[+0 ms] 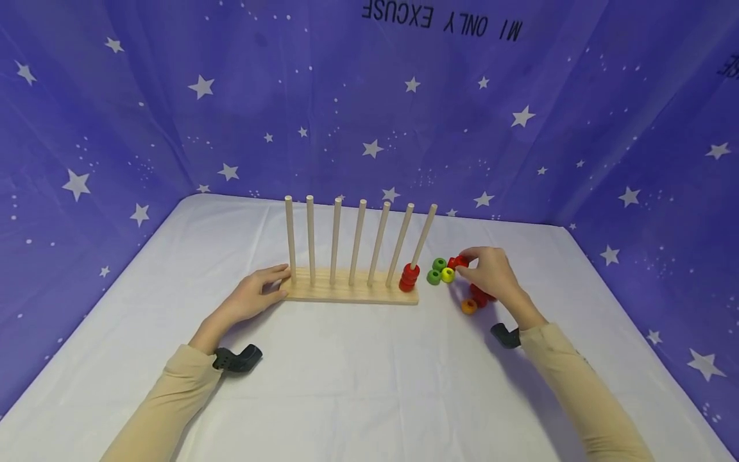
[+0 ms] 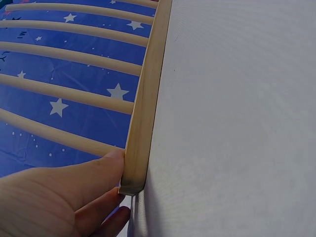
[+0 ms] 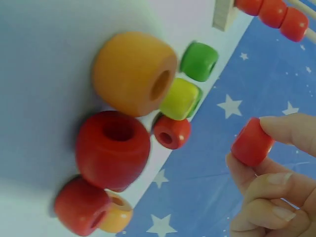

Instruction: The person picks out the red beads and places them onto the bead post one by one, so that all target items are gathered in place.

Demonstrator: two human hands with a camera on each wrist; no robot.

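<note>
A wooden rack (image 1: 346, 294) with several upright pegs stands on the white cloth. My left hand (image 1: 248, 296) grips the left end of its base, thumb at the front edge; part of the fingers is hidden in the left wrist view. Three red beads (image 1: 409, 278) are stacked on the rightmost peg. Right of the rack, my right hand (image 1: 491, 273) pinches a red bead (image 3: 253, 142) between thumb and fingers, held above the cloth. Around it lie loose beads: green (image 1: 433, 277), yellow (image 1: 448, 275), orange (image 3: 133, 74) and red (image 3: 112, 153).
White cloth (image 1: 358, 385) covers the table. A purple curtain with white stars (image 1: 346, 96) hangs behind it and along both sides. Dark straps with a small device (image 1: 238, 359) sit on the wrists, over beige sleeves (image 1: 167, 404).
</note>
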